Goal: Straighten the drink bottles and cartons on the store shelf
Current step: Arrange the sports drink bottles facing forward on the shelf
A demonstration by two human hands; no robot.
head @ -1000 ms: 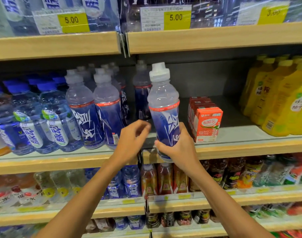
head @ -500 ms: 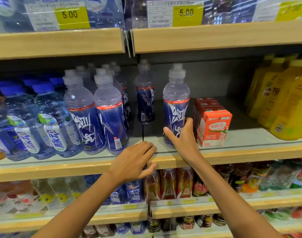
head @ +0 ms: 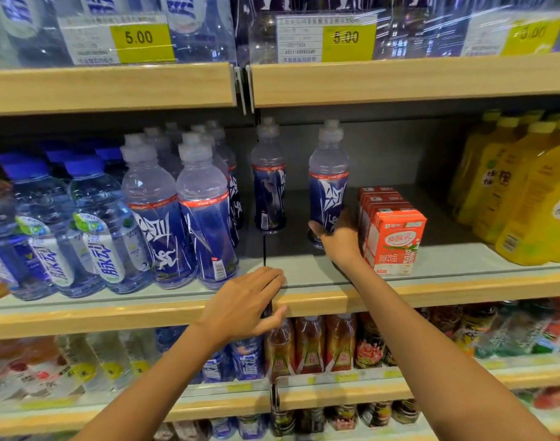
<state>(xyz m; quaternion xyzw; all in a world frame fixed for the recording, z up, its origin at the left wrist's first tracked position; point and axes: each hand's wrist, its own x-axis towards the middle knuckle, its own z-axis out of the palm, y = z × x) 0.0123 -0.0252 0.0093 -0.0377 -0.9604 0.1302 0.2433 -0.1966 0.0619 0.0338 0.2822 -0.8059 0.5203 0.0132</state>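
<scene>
You have one bottle [head: 328, 183] upright on the shelf [head: 447, 259], just left of the cartons [head: 396, 246]; a second bottle [head: 269, 186] stands left of it, slightly further back.

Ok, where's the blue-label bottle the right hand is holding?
In the head view, the blue-label bottle stands on the middle shelf just right of centre, beside the red cartons on its right, a lone matching bottle to its left.

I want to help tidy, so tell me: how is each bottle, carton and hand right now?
Right hand: gripping sports-drink bottle near its base.
Sports-drink bottle: upright, capped.
Left hand: fingers straight, resting on shelf edge.
Lone bottle: upright farther back, barcode facing out.
Milk-drink cartons: upright, lined front to back.
</scene>
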